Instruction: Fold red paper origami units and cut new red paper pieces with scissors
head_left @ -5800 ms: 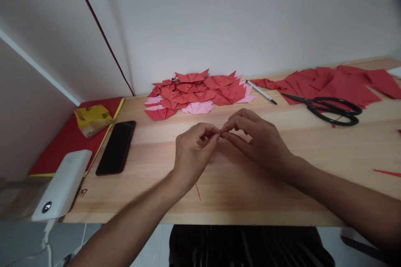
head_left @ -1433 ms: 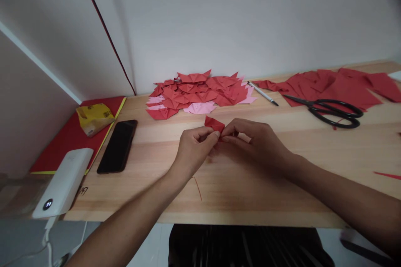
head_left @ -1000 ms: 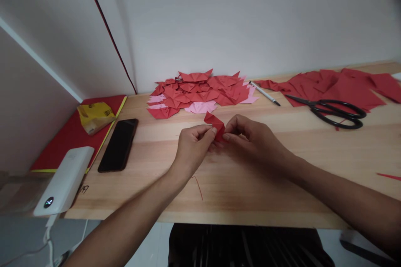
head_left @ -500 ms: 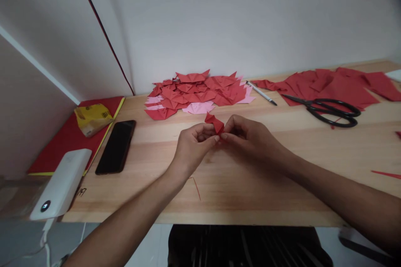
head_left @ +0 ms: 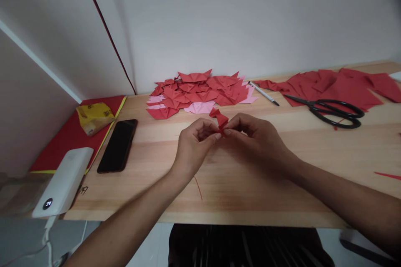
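A small folded piece of red paper (head_left: 220,119) is pinched between both hands just above the wooden table (head_left: 250,175). My left hand (head_left: 194,146) grips its lower left side with thumb and fingertips closed. From the right, my right hand (head_left: 255,139) pinches the same piece, fingers curled. The upper end of the paper sticks up past the fingertips; its lower part is hidden by them. Behind the hands lies a pile of folded red and pink paper pieces (head_left: 200,94).
Black scissors (head_left: 333,110) and a pen (head_left: 263,93) lie at the back right, beside loose red paper sheets (head_left: 338,83). A black phone (head_left: 117,145), a white power bank (head_left: 64,181), a yellow packet (head_left: 94,117) and a red folder (head_left: 62,142) sit at the left.
The red paper was hidden in the fingertips at first, then came into view above them. Over the last second it has been worked into a narrower, more upright shape. Both hands stayed in place.
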A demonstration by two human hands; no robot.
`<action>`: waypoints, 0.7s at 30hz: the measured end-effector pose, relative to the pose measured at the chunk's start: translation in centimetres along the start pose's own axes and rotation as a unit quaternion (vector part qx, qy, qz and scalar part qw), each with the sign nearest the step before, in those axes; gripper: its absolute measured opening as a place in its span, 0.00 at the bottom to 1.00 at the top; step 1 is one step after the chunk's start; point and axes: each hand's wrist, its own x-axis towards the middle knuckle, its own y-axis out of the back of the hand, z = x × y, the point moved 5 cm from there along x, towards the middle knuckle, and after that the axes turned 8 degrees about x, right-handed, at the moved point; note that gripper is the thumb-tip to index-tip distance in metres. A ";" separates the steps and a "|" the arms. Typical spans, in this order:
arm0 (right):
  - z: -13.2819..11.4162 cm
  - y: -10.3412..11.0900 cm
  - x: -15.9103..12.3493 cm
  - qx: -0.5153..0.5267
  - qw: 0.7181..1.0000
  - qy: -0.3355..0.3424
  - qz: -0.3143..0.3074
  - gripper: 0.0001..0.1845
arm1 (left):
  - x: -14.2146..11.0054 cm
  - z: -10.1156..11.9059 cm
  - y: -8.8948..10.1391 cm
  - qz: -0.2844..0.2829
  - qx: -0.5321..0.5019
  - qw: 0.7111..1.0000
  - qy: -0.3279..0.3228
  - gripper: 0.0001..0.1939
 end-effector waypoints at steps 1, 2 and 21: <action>-0.1 0.0 0.0 0.003 1.000 0.000 0.002 0.05 | 0.0 0.1 0.0 0.005 0.012 1.000 -0.001 0.04; -0.1 -0.1 -0.1 0.006 1.000 -0.001 0.004 0.06 | 0.0 0.2 0.1 0.013 0.022 1.000 -0.001 0.03; -0.2 -0.2 -0.1 0.004 1.000 -0.017 0.025 0.09 | -0.5 -0.3 0.3 0.044 0.094 0.995 -0.009 0.01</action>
